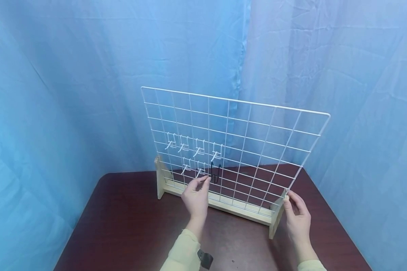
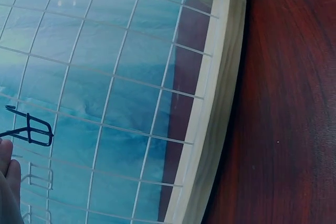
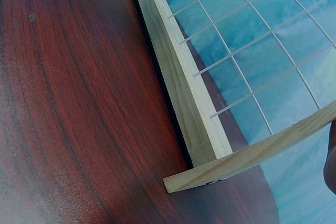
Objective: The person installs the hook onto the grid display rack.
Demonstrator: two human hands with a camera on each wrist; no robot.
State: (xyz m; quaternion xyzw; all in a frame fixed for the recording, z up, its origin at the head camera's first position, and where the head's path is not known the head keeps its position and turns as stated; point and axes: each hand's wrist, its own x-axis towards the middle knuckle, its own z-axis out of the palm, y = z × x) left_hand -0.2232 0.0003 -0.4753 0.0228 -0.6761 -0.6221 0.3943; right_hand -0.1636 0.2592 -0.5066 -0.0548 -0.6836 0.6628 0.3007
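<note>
A black wire hook [image 1: 218,174] is pinched between the thumb and fingertips of my left hand [image 1: 195,199], in front of the white wire grid [image 1: 257,104]. In the left wrist view the black hook [image 2: 29,129] lies close against the grid's wires; whether it is hooked on them I cannot tell. Several white hooks [image 1: 199,151] hang on the grid in an upper row, with two more white hooks [image 1: 200,171] below, beside the left hand. My right hand [image 1: 299,220] grips the grid stand's right wooden end piece [image 1: 274,225] by its upper part.
The grid stands in a pale wooden base [image 1: 239,212] with a left end piece [image 1: 160,180]. Beneath is a dark red-brown table [image 1: 122,222]. Blue curtains [image 1: 88,75] surround the table behind and at both sides.
</note>
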